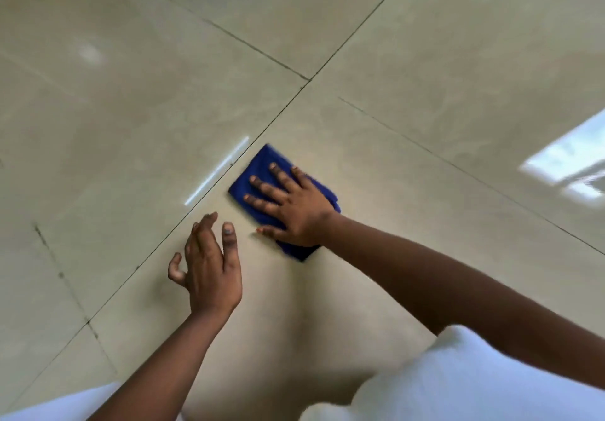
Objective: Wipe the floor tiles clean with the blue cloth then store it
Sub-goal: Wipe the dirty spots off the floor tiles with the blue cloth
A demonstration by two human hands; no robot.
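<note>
I see first the floor tiles [425,44], large glossy beige squares that fill nearly the whole head view, divided by thin dark grout lines [255,49] which cross a little above the centre. The surface is shiny; a bright window reflection [569,168] lies on the tile at the right edge and a thin streak of light [217,171] runs along the seam just left of the cloth. Some small dark specks sit on the grout line at the lower left.

At the bottom I see white clothing [474,384] of the person, on the right side and also a strip in the left corner. Two bare forearms reach from there out over the floor.

The right hand [291,206] lies flat on the blue cloth [258,168], fingers spread and palm down, pressing it against the tile and not gripping it. The cloth is folded into a rough rectangle and lies just right of the diagonal grout line; its edges look smeared, so I think it is sliding, but I cannot be sure.

The left hand [209,266] is empty and relaxed, fingers loosely apart, near the cloth but not touching it. I cannot tell if it touches the tile or floats just above
</note>
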